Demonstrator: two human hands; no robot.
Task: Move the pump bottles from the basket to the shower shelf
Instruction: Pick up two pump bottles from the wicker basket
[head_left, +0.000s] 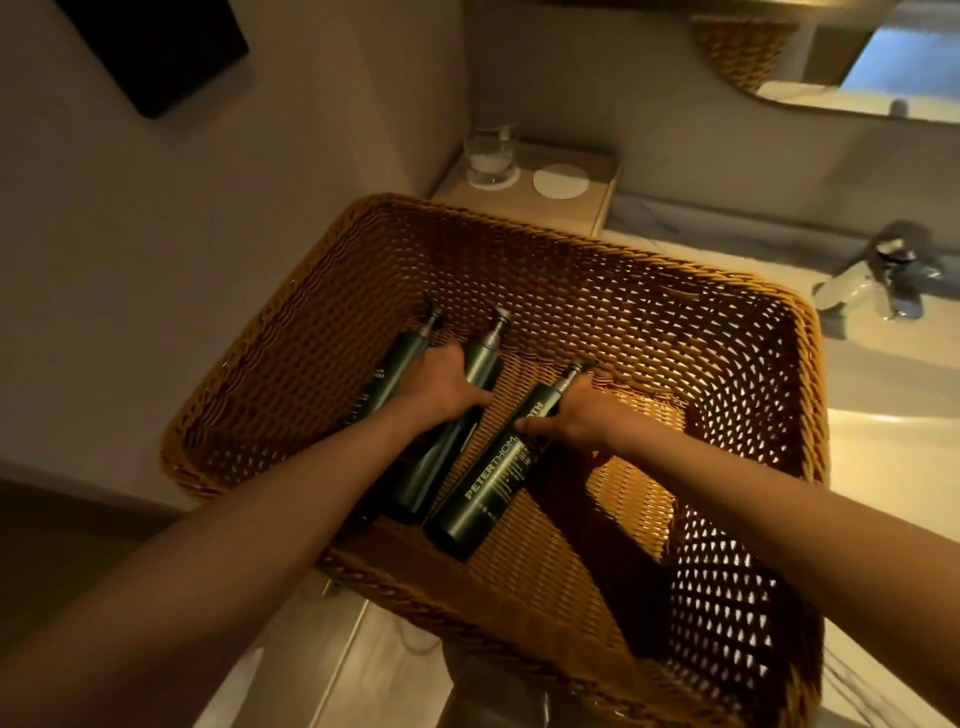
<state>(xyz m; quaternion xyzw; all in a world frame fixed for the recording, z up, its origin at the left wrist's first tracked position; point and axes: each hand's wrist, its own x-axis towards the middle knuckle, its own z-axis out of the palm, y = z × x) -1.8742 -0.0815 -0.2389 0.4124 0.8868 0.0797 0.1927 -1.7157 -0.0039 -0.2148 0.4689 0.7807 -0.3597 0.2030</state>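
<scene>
Three dark green pump bottles lie on the floor of a big woven wicker basket (613, 270). My left hand (441, 387) lies over the upper parts of the two left bottles, the far-left bottle (402, 358) and the middle bottle (441, 467), with fingers curled on the middle one. My right hand (582, 410) grips the neck end of the right bottle (483, 499), which bears white lettering. All the pump heads point away from me. The shower shelf is not in view.
The basket rests on a vanity counter beside a white sink (883, 395) with a chrome tap (878, 275). Behind it a small wooden tray (587, 208) holds a glass (491, 156) and a white coaster (561, 180). A mirror (883, 67) hangs at top right.
</scene>
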